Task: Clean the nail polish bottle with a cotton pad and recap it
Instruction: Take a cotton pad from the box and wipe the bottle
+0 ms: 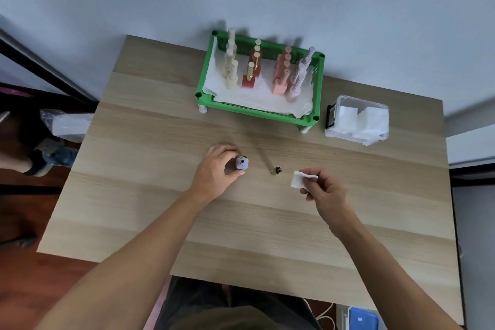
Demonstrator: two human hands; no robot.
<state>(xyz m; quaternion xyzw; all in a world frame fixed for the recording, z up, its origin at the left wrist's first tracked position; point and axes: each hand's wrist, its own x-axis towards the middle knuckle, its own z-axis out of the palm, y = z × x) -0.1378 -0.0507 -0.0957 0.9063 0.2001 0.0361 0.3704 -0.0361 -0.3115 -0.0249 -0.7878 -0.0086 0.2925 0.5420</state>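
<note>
A small lilac nail polish bottle [242, 163] stands uncapped on the wooden table [241, 222], its dark open neck facing up. My left hand [217, 171] grips it from the left with thumb and fingers. Its long cap with the brush [269, 163] lies on the table just to the right of the bottle, apart from both hands. My right hand [324, 190] pinches a white square cotton pad [301, 179] between thumb and fingers, held a little above the table to the right of the cap.
A green plastic basket [211, 100] lined with white paper holds several capped polish bottles at the back of the table. A clear plastic box [357, 119] of white cotton pads sits at the back right. The wall is right behind them.
</note>
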